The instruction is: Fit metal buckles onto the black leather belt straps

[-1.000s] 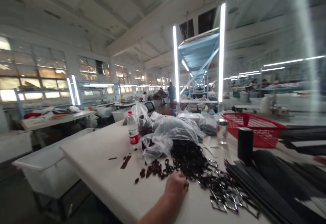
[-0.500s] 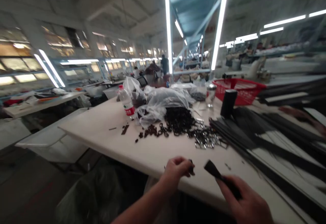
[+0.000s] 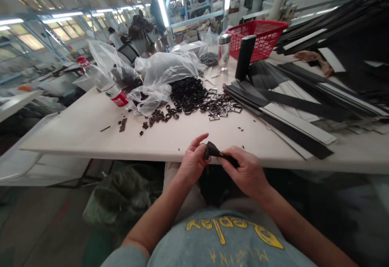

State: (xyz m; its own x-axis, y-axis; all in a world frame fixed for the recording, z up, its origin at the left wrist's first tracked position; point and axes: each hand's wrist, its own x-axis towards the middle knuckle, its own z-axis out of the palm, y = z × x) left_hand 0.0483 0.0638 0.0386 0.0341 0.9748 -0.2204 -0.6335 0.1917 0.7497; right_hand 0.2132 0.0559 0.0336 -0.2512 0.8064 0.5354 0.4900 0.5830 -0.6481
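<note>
My right hand grips a narrow black strap at the near edge of the white table. My left hand pinches the strap's free end, where a small dark ring seems to sit between the fingertips; the ring itself is mostly hidden. Both hands meet just in front of my body. Farther back on the table lie a heap of black rings and a scatter of metal rectangular buckles.
Long black straps lie across the table's right side. Clear plastic bags, a water bottle, a black cylinder, a glass jar and a red basket stand behind. Other people work far back.
My left hand left the ring heap and came back to the table's near edge. My right hand brought a black strap into view, and the two hands have joined on it. The view tilted down.
</note>
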